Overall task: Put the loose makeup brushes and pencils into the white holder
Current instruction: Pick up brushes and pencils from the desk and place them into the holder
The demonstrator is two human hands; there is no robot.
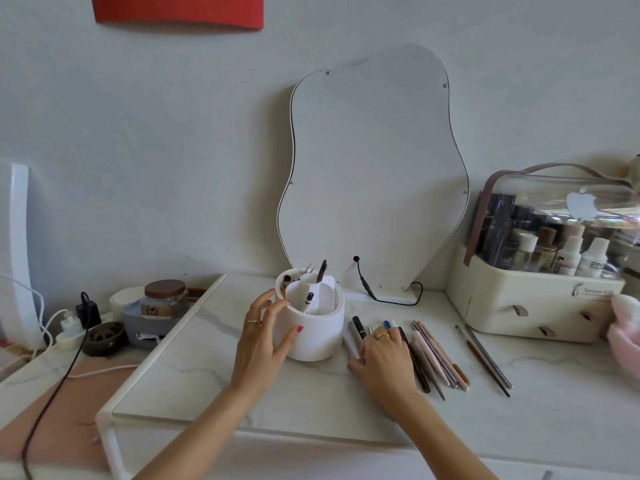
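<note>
Writing: the cream organiser case at my 2 o'clock has a small printed line on its front, too blurred for me to read; one bottle under its clear domed lid shows faint teal lettering I cannot make out; the glass jar at 10 o'clock has a brown paper label with dark handwritten marks, illegible.
Logo: a pale apple-shaped sticker sits on the clear lid.
White holder: a smooth matte round tub with inner dividers, standing upright on the marble-look shelf at my 12 o'clock; a few brushes and a spoolie stick up from its back compartments, and one white pencil with a black tip leans in the front one.
My left hand: fingers spread apart, thumb and fingertips touching the holder's left wall, not closed around it; red nails, a ring.
My right hand: palm down, fingers flat and loosely together over the left end of the loose pencils, just to the holder's right; whether I am pinching one I cannot tell.
Loose items: slim sticks in black, grey, pink, tan and brown, lying side by side at 1 o'clock; two thin metal-handled brushes lie a little apart to their right.
Mirror: wavy outline, pale face, thin dark edge, leaning on the wall at 12 o'clock, with a black cable at its base.
Wall: a red panel at the top.
</note>
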